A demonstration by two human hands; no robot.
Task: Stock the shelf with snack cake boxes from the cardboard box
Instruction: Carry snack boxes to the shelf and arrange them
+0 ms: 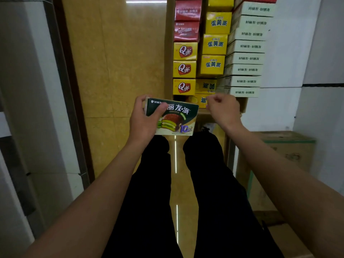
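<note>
- Right, the left hand (143,120) grips a dark green cake box (173,118), thumb across its front, held just before the shelf (168,53).
- It looks mid-stocking; next it needs a free slot.
- The right hand (222,108) is curled into a loose fist, holding nothing.
- Yellow boxes (214,43) and white boxes (245,58) crowd the rows.
- A cardboard box (290,149) sits far right.

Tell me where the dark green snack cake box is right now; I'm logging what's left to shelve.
In the head view, the dark green snack cake box sits centre frame, gripped by the left hand, just below the yellow Q boxes.
</note>
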